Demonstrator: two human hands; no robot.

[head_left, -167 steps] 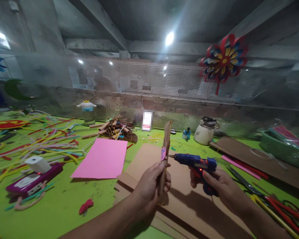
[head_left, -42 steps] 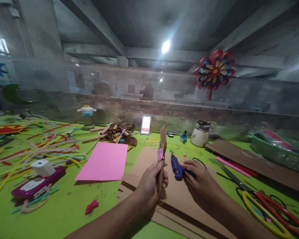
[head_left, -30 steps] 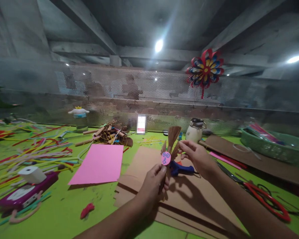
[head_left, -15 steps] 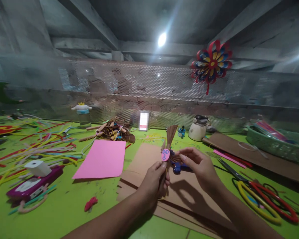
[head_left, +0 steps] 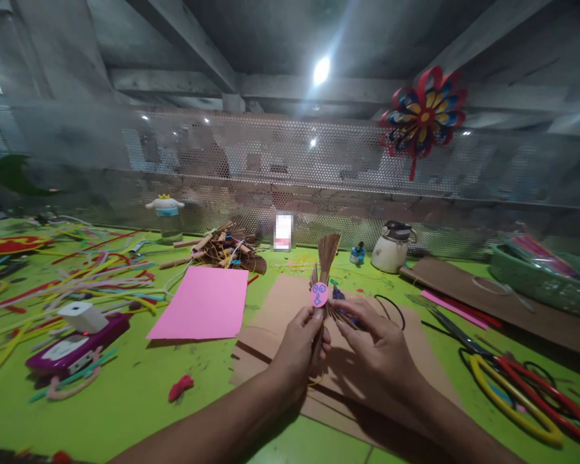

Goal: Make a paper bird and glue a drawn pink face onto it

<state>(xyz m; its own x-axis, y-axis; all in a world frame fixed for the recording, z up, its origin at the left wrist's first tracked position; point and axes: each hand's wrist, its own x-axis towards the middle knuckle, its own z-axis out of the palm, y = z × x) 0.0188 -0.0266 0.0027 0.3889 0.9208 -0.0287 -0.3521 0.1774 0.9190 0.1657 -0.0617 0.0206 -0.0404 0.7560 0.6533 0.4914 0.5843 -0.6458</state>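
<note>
My left hand (head_left: 302, 345) is closed around the lower part of a brown pleated paper figure (head_left: 327, 254), held upright. A pink paper disc (head_left: 319, 295) with a face drawn in blue sits on its front, just above my left thumb. My right hand (head_left: 379, 341) has its fingertips on the fanned pleats at the figure's right side, thumb below and fingers above. Behind those fingers lies a dark blue tool (head_left: 338, 294), mostly covered, its kind unclear. Beneath both hands are brown paper sheets (head_left: 275, 309).
Left of the sheets lie pink paper (head_left: 203, 303), a purple power strip (head_left: 80, 348) and many coloured pipe cleaners (head_left: 77, 283). Large scissors (head_left: 512, 386) with red and yellow handles lie at right. Farther back are a brown bundle (head_left: 227, 248), a white kettle (head_left: 390, 251) and a green basket (head_left: 512, 267).
My right hand has moved left and onto the figure's fanned pleats, covering more of the blue tool. The disc has turned to face me more squarely. The view has shifted slightly.
</note>
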